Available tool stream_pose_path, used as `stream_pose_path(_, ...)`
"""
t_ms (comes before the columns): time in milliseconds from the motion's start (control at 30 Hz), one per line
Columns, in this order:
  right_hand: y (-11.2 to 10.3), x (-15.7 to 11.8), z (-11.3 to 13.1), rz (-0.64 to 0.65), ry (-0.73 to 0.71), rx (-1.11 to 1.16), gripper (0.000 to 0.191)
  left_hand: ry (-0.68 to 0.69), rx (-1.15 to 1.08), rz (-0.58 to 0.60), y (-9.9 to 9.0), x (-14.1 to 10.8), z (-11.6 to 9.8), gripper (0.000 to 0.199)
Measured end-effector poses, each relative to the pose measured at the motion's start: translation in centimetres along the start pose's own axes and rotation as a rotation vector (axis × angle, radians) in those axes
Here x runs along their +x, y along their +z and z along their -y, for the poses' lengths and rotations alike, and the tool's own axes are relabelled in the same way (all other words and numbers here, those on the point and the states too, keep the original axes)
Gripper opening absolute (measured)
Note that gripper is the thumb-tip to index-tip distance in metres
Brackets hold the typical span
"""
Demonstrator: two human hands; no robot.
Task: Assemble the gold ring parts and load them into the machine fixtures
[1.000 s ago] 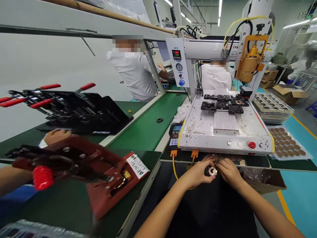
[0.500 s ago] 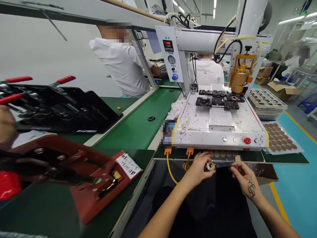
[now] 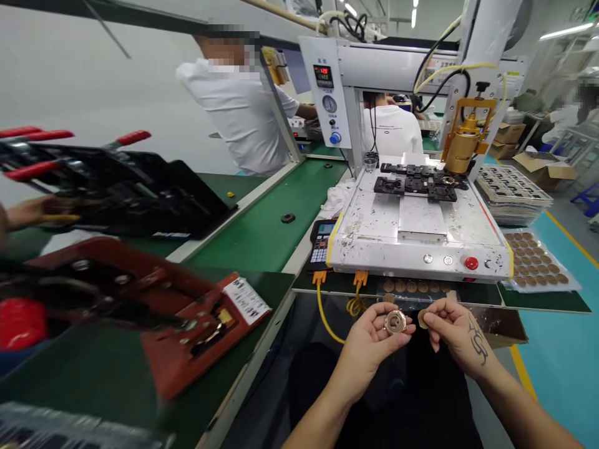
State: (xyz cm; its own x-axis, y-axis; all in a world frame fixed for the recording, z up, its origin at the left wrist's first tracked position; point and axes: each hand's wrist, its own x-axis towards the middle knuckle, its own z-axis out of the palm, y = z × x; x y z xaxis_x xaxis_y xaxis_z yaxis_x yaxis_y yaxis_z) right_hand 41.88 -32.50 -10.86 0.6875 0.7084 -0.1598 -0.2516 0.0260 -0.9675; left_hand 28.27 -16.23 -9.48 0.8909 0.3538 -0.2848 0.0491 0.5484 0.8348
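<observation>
In my left hand [image 3: 374,337] I hold a rose-gold watch case [image 3: 395,322] by its edge, its round opening turned up toward me. My right hand [image 3: 456,333] is just to its right, thumb and finger pinching a small tan disc [image 3: 423,319]. The disc and the case are apart, with a narrow gap between them. Both hands are over my dark lap, below the front edge of the white machine [image 3: 374,249]. A strip of brown round pieces [image 3: 412,286] lies at the table edge just beyond my hands.
Black fixtures [image 3: 416,184] sit on the machine bed under a gold dispensing head [image 3: 463,146]. A sheet of brown discs [image 3: 533,259] lies to the right. At left stand a red-brown press [image 3: 187,349] and black clamps [image 3: 140,193], with a co-worker's hand [image 3: 28,212] beside them.
My right hand has moved left, nearer the watch case, and the tan disc now shows in its fingers. My left hand has turned the case to face up. The view has shifted slightly.
</observation>
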Motion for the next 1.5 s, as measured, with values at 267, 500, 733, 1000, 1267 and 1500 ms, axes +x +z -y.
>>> stream_pose_path(267,0.4,-0.6,0.3,0.1,0.068,-0.028,0.033,-0.039,-0.231,-0.028,0.3,-2.5,-0.1,0.06)
stream_pose_path(500,0.8,-1.7,1.0,0.202,0.16,0.069,0.034,0.049,-0.261,0.013,0.2,-3.6,0.9,0.051)
stream_pose_path(733,1.2,-2.3,2.3,0.204,0.137,-0.163,0.04,0.064,-0.228,0.012,0.3,-4.1,1.0,0.049)
stream_pose_path(1000,2.5,-2.0,3.3,0.197,-0.096,-0.318,0.029,0.089,-0.21,-0.008,0.4,-4.5,1.2,0.046)
stream_pose_path(1267,4.1,-2.0,3.0,0.222,-0.141,-0.381,0.024,0.117,-0.213,-0.002,0.5,-4.6,1.6,0.045)
stream_pose_path(1500,4.2,-2.0,2.9,0.217,-0.118,-0.387,0.025,0.131,-0.175,-0.005,0.6,-4.8,1.4,0.048)
